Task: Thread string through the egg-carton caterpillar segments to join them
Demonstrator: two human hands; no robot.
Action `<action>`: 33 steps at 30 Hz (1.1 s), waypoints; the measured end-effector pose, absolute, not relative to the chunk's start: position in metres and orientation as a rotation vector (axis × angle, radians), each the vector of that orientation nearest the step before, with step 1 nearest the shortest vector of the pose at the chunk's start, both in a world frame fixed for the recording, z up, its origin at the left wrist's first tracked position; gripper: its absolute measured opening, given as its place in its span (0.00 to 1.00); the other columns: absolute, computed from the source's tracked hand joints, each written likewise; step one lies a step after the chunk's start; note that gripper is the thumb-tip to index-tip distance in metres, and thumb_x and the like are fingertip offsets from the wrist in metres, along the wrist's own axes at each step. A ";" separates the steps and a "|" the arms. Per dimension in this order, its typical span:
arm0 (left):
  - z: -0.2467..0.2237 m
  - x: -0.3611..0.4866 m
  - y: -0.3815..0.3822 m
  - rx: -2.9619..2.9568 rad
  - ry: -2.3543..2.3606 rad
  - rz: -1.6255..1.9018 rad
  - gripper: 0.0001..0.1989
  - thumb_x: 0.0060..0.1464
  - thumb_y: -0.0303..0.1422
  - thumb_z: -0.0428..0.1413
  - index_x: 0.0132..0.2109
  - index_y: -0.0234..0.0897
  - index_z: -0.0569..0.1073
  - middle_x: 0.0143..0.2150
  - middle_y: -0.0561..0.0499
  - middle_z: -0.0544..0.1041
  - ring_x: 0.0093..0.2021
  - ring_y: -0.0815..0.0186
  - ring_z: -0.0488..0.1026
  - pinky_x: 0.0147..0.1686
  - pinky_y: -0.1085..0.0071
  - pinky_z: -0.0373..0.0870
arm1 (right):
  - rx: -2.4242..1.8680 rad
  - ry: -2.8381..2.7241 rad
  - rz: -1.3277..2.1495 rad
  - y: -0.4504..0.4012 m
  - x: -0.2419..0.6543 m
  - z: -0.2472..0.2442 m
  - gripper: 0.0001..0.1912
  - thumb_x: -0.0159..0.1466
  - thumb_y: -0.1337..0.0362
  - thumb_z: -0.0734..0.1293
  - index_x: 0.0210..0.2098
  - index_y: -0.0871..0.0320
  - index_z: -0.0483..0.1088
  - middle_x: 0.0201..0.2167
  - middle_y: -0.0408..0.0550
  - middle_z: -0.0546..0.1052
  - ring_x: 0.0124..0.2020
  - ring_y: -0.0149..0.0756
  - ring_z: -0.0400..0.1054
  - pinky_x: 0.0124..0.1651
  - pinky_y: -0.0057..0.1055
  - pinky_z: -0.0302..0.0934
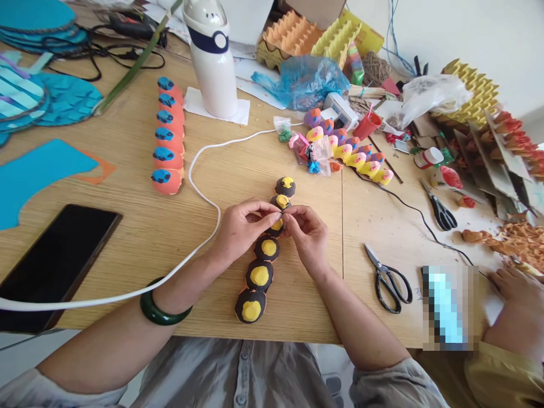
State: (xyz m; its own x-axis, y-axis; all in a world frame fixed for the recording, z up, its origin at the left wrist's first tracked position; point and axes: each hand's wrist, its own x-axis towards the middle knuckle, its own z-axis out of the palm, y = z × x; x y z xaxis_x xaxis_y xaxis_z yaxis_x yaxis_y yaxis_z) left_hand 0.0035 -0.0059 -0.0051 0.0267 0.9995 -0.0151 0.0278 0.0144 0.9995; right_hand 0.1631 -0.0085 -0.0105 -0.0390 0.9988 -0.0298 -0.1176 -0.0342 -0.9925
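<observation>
A black egg-carton caterpillar with yellow spots (260,276) lies along the wooden table (140,232) in front of me. My left hand (242,226) and my right hand (308,233) meet over one of its middle segments (276,225), fingertips pinching it from both sides. A green bangle (159,310) sits on my left wrist. Black scissors (389,279) lie just right of my right forearm.
An orange and blue caterpillar (169,136), a multicoloured one (348,152), a white bottle (212,56), a white cable (199,181), a black phone (55,263), second scissors (440,209) and egg cartons (306,35) lie around. Another person's hand (521,306) rests at the right.
</observation>
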 end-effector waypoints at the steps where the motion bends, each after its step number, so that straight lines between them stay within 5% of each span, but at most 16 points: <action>1: -0.005 0.004 -0.006 1.236 1.211 1.163 0.11 0.54 0.40 0.67 0.39 0.37 0.84 0.37 0.51 0.83 0.37 0.65 0.79 0.37 0.73 0.76 | -1.130 -1.139 1.304 -0.009 0.163 -0.010 0.16 0.59 0.50 0.77 0.35 0.54 0.74 0.28 0.39 0.75 0.24 0.26 0.65 0.30 0.27 0.70; 33: -0.016 -0.003 0.005 1.276 1.374 1.178 0.14 0.55 0.45 0.66 0.37 0.39 0.84 0.38 0.50 0.85 0.38 0.63 0.79 0.39 0.71 0.74 | -1.218 -1.161 1.227 -0.004 0.165 -0.014 0.17 0.60 0.47 0.75 0.36 0.54 0.75 0.29 0.41 0.77 0.24 0.26 0.65 0.28 0.27 0.69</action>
